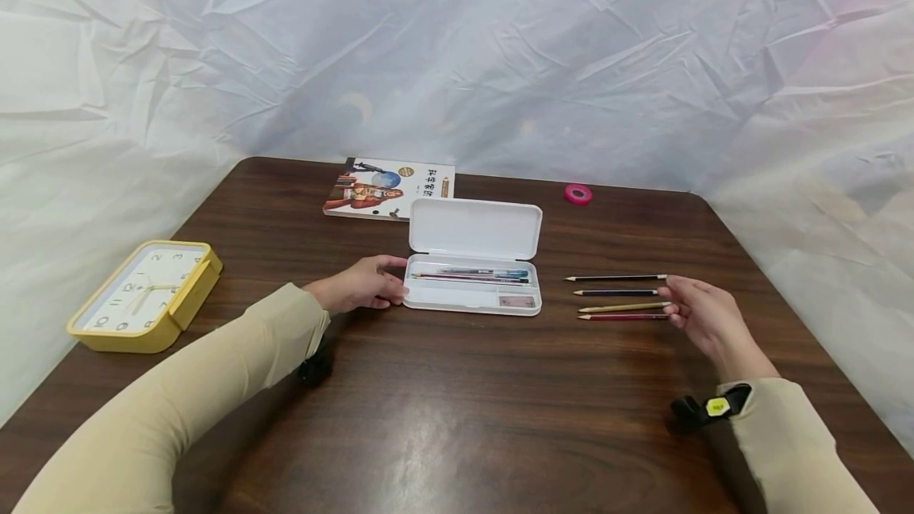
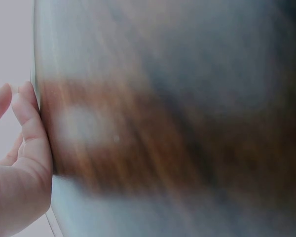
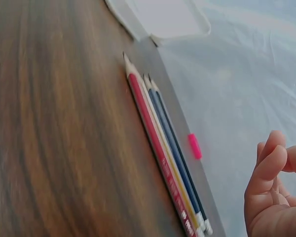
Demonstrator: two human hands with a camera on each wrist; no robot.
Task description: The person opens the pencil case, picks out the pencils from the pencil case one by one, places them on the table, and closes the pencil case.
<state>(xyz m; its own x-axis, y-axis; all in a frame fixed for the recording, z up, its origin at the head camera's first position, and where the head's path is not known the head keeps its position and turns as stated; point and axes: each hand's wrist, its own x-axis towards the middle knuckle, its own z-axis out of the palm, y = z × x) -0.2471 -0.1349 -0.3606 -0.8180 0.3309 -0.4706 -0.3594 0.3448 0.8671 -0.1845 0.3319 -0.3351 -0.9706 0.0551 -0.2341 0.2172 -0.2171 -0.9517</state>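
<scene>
A white pencil case (image 1: 473,310) stands with its lid raised at the middle of the table. Several slim pens and pencils (image 1: 471,277) lie inside it, beside a small pinkish eraser (image 1: 516,301). My left hand (image 1: 364,284) touches the case's left end, thumb apart from the fingers. To the right of the case lie a black pencil (image 1: 614,278), a blue pencil (image 1: 616,293), a yellow pencil (image 1: 621,308) and a red pencil (image 1: 621,317), roughly parallel. My right hand (image 1: 707,316) hovers by their rear ends; in the right wrist view its loosely bent fingers hold nothing.
A yellow clock (image 1: 146,296) lies at the table's left. Behind the case is an illustrated book (image 1: 385,189), partly covered by the raised lid. A pink ring-shaped roll (image 1: 577,193) sits near the back edge. Pale wrinkled sheeting (image 1: 500,62) surrounds the dark wooden table (image 1: 500,403).
</scene>
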